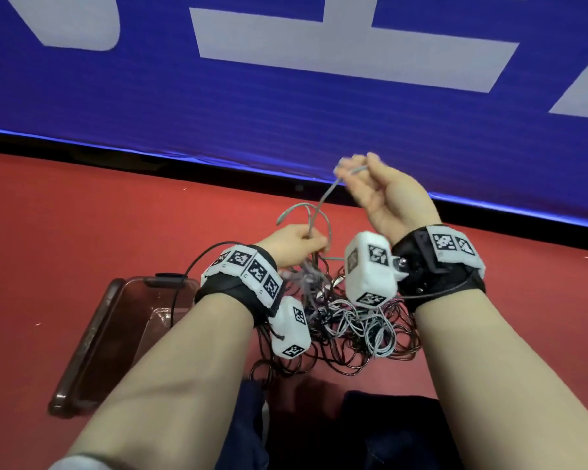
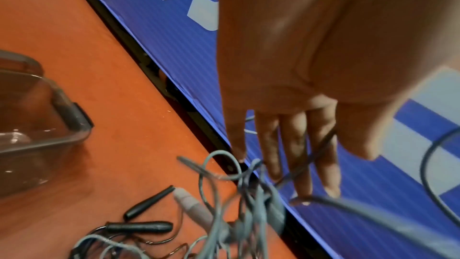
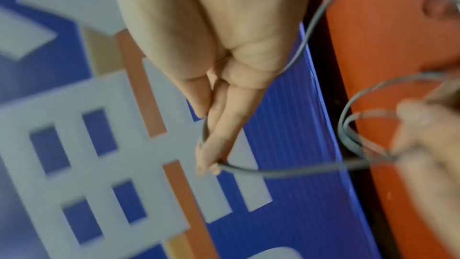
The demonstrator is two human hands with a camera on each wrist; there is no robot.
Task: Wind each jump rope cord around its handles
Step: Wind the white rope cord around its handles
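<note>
A grey jump rope cord [image 1: 324,197] runs taut between my two hands above the red floor. My right hand [image 1: 353,168] is raised and pinches the cord between thumb and fingertips [image 3: 208,161]. Lower and to the left, my left hand [image 1: 304,240] holds several loops of the same cord [image 2: 373,218], which crosses its fingers [image 2: 298,155]. A tangle of grey and black cords [image 1: 348,329] lies on the floor beneath both wrists. A grey handle [image 2: 193,207] and two black handles [image 2: 149,203] [image 2: 139,226] lie beside the tangle.
A brown see-through plastic bin [image 1: 92,337] stands on the red floor [image 1: 82,215] to the left. A blue banner with pale lettering [image 1: 286,96] walls off the far side just behind my hands. Dark trouser legs [image 1: 387,435] are at the near edge.
</note>
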